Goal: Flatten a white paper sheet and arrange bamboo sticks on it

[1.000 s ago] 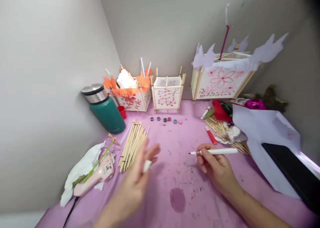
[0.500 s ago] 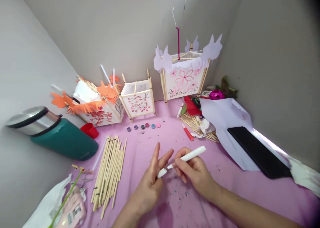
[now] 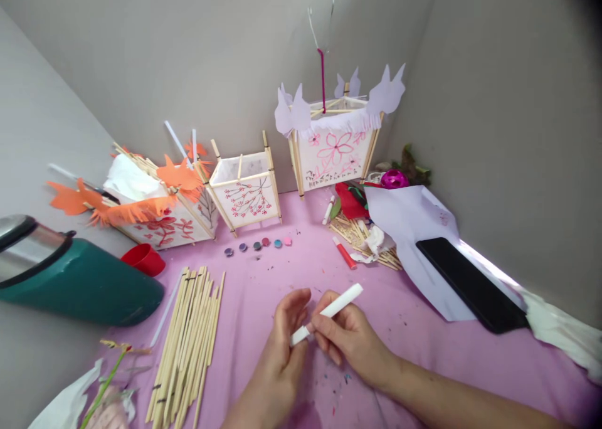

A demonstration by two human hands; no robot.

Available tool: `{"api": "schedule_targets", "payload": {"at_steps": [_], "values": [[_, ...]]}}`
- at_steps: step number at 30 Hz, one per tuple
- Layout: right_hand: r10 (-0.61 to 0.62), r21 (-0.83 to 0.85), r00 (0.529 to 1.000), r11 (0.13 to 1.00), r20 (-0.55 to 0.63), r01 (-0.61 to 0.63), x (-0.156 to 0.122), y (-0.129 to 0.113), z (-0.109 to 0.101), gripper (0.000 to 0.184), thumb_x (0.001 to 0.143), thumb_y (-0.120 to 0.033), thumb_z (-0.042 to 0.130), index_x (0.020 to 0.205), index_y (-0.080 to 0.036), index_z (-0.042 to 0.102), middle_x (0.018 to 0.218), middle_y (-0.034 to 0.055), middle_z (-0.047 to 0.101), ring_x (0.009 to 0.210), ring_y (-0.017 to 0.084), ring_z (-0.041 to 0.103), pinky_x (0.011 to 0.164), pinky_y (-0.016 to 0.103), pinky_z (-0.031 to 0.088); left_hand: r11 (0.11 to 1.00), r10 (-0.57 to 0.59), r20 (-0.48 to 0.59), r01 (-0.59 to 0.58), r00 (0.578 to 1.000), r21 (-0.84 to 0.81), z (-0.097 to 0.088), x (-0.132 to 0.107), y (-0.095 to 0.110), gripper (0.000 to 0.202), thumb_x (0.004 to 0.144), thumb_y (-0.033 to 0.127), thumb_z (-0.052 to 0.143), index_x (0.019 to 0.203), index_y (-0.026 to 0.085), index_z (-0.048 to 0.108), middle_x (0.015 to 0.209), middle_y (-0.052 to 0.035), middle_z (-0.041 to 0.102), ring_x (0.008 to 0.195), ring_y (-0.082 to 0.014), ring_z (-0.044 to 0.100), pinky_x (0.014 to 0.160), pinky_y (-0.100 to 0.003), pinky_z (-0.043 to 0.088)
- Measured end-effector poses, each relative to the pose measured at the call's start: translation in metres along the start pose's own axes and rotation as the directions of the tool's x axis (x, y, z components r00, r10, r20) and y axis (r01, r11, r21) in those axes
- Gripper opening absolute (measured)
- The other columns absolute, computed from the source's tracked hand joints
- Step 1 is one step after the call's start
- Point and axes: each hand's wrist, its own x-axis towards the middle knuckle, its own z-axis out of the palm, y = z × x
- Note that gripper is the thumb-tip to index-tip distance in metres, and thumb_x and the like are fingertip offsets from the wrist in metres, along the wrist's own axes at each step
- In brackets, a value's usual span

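My right hand pinches a white marker pen, its blunt end pointing up to the right. The white cap sits between the thumb and fingers of my left hand, which are curled in. Cap and marker now meet nearly in one line; whether the cap is fully seated I cannot tell. Both hands are close together over the purple tablecloth, which has small ink specks.
Wooden sticks lie at left beside a green flask and red cup. Small paint pots line the middle. Behind stand paper lanterns. A red tube and black phone lie at right.
The cap and the marker's tip were apart and now meet. My left fingers, stretched out before, have curled in. The view has shifted, so things appear farther left.
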Motion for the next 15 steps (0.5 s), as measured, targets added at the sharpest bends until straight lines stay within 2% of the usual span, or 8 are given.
{"api": "schedule_targets", "payload": {"at_steps": [2,4,7,10,12,15], "values": [[0.0,0.016,1.0,1.0,-0.007,0.0,0.002,-0.001,-0.001,0.03,0.083,-0.044,0.06,0.077,-0.018,0.047,0.05,-0.0082,0.049,0.034,0.003,0.034,0.035,0.017,0.022,0.988,-0.023,-0.073,0.034,0.997,0.153,0.0,0.0,-0.003,0.035,0.092,0.035,0.039,0.123,0.02,0.035,0.134,-0.0131,0.043,0.126,-0.0196,0.041,0.106,-0.036,0.033],[-0.011,0.019,1.0,1.0,-0.022,0.012,0.003,-0.001,-0.002,0.03,0.081,-0.043,0.061,0.077,-0.018,0.046,0.049,-0.0085,0.049,0.034,0.003,0.034,0.035,0.017,0.022,0.943,-0.08,-0.123,0.115,0.989,0.313,-0.002,0.001,-0.008,0.027,0.092,0.041,0.037,0.108,0.019,0.042,0.108,-0.0112,0.057,0.102,-0.0207,0.055,0.089,-0.034,0.043],[-0.022,0.02,0.999,1.0,-0.04,0.023,0.003,0.0,-0.002,0.029,0.081,-0.042,0.063,0.077,-0.018,0.046,0.049,-0.0087,0.049,0.034,0.003,0.033,0.035,0.016,0.023,0.839,-0.145,-0.088,0.169,0.986,0.517,-0.006,0.003,-0.015,0.029,0.093,0.045,0.031,0.09,0.021,0.047,0.081,-0.0059,0.06,0.074,-0.0204,0.057,0.069,-0.032,0.043],[-0.013,0.018,0.999,1.0,-0.045,0.014,0.004,0.0,-0.002,0.028,0.081,-0.041,0.062,0.074,-0.017,0.049,0.049,-0.008,0.049,0.034,0.002,0.034,0.035,0.017,0.023,0.789,-0.124,-0.008,0.104,0.992,0.605,-0.006,0.002,-0.014,0.032,0.093,0.046,0.028,0.09,0.023,0.05,0.082,-0.006,0.062,0.073,-0.0209,0.058,0.069,-0.03,0.042],[-0.001,0.021,0.998,1.0,-0.06,0.003,0.004,0.0,-0.002,0.03,0.08,-0.043,0.063,0.073,-0.016,0.051,0.049,-0.0075,0.049,0.034,0.002,0.034,0.034,0.017,0.023,0.802,-0.113,0.021,0.079,0.993,0.592,-0.002,0.001,-0.01,0.033,0.094,0.045,0.026,0.095,0.023,0.051,0.084,-0.0062,0.064,0.075,-0.0209,0.06,0.07,-0.029,0.042],[0.014,0.03,0.995,0.999,-0.098,-0.011,0.005,0.001,-0.004,0.031,0.079,-0.046,0.064,0.085,-0.017,0.053,0.047,-0.0093,0.048,0.033,0.003,0.033,0.033,0.017,0.021,0.835,-0.082,0.015,0.06,0.997,0.547,0.004,-0.001,-0.006,0.033,0.094,0.042,0.023,0.097,0.023,0.05,0.085,-0.0058,0.064,0.076,-0.0203,0.06,0.07,-0.029,0.042]]}}
